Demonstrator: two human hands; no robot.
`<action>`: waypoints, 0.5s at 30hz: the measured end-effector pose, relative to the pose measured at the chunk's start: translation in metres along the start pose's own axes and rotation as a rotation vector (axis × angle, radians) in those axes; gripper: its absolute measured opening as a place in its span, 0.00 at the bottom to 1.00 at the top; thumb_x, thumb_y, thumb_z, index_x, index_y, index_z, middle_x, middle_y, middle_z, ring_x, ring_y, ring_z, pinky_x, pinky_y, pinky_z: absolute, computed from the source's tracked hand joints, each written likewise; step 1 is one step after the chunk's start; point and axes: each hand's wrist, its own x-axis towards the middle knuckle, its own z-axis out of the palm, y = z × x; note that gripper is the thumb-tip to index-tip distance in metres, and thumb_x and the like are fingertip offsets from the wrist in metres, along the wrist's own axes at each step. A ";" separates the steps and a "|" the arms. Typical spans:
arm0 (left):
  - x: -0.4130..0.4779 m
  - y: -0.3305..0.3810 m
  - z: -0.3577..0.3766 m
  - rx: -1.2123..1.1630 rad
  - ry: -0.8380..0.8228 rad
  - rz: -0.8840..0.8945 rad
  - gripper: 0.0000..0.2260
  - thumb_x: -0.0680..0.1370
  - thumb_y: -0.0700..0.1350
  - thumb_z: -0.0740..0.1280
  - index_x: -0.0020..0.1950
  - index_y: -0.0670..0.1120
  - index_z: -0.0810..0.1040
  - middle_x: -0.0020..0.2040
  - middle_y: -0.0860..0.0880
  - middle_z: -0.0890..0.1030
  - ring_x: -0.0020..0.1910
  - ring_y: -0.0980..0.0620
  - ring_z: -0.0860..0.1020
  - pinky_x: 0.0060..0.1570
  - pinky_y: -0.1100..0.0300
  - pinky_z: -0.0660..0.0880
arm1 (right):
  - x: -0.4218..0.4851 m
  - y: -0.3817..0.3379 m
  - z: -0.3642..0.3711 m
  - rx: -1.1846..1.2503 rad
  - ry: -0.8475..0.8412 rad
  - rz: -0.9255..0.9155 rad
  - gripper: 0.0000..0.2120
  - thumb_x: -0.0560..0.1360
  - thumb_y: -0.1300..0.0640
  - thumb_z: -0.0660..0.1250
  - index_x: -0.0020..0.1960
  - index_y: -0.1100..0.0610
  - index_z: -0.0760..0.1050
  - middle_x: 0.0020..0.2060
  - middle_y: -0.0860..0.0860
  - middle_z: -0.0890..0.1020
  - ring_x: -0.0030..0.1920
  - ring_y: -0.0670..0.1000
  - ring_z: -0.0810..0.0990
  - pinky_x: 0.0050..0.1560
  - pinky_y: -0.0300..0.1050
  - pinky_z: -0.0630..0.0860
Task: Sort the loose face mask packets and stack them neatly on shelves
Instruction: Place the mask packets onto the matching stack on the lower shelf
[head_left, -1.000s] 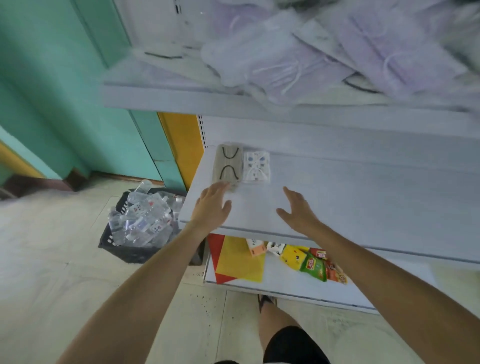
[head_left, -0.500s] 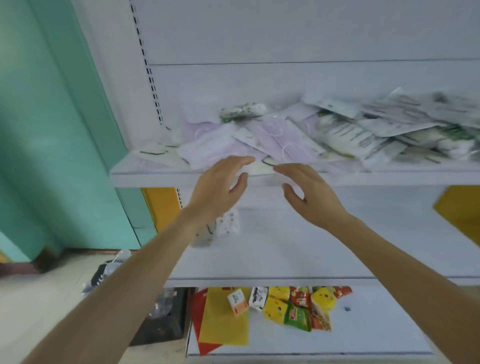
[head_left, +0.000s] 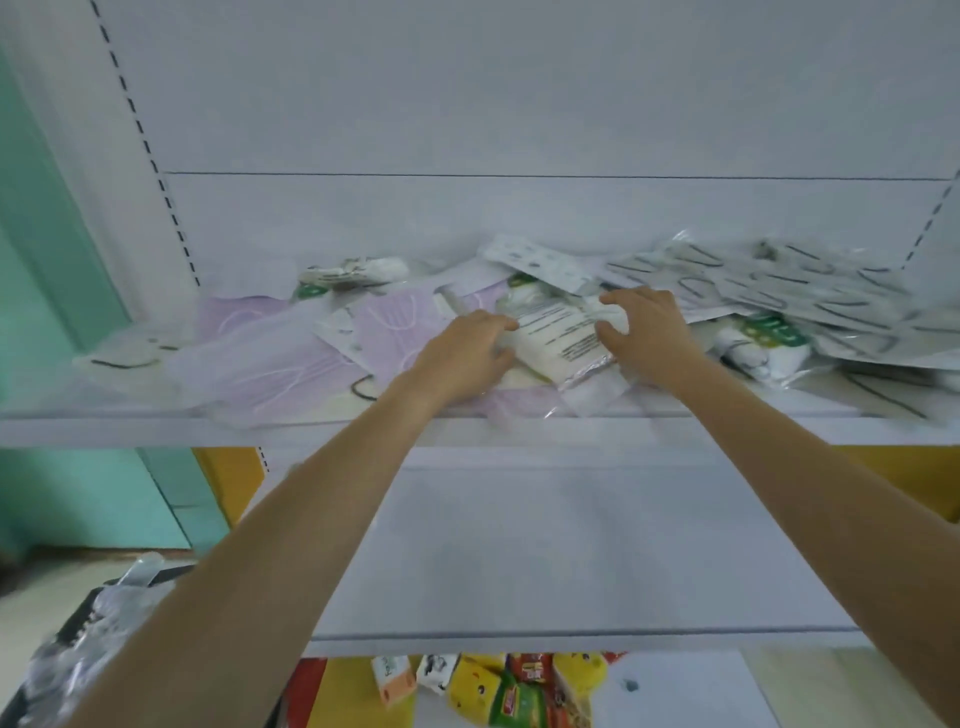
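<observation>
A loose heap of face mask packets covers the upper white shelf (head_left: 156, 431). Lilac mask packets (head_left: 270, 358) lie at the left, and clear packets with dark ear loops (head_left: 779, 291) pile up at the right. In the middle lies a white mask packet with black print (head_left: 561, 338). My left hand (head_left: 462, 353) curls its fingers round that packet's left end. My right hand (head_left: 644, 332) pinches its right end between thumb and curled fingers. Both forearms reach up over the shelf's front edge.
Under my arms the middle white shelf (head_left: 571, 545) shows a bare surface. Colourful snack packets (head_left: 498, 686) sit on the lowest shelf. A black basket of clear packets (head_left: 78, 649) stands on the floor at the left, by a teal wall (head_left: 52, 312).
Both hands rose from the middle shelf to the upper shelf's pile and closed on the white printed packet. The view tilted upward with them.
</observation>
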 end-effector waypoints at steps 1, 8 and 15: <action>0.008 0.001 0.006 0.036 -0.008 -0.030 0.19 0.79 0.47 0.61 0.70 0.48 0.69 0.69 0.47 0.70 0.66 0.47 0.69 0.60 0.54 0.68 | 0.010 0.002 0.000 0.000 -0.007 -0.025 0.20 0.77 0.54 0.62 0.68 0.57 0.68 0.65 0.58 0.71 0.67 0.59 0.63 0.65 0.50 0.61; 0.018 -0.007 0.034 0.014 0.197 -0.099 0.16 0.80 0.44 0.60 0.67 0.43 0.73 0.62 0.44 0.76 0.61 0.45 0.72 0.59 0.55 0.68 | 0.082 -0.015 0.029 -0.106 -0.114 -0.085 0.23 0.75 0.53 0.60 0.69 0.57 0.65 0.64 0.57 0.72 0.65 0.59 0.65 0.59 0.51 0.65; 0.014 -0.011 0.028 -0.632 0.319 -0.290 0.16 0.81 0.52 0.59 0.69 0.52 0.70 0.63 0.52 0.75 0.60 0.57 0.73 0.57 0.73 0.68 | 0.086 -0.030 0.037 0.043 0.075 -0.053 0.10 0.76 0.58 0.56 0.50 0.59 0.75 0.41 0.55 0.80 0.38 0.55 0.73 0.37 0.43 0.66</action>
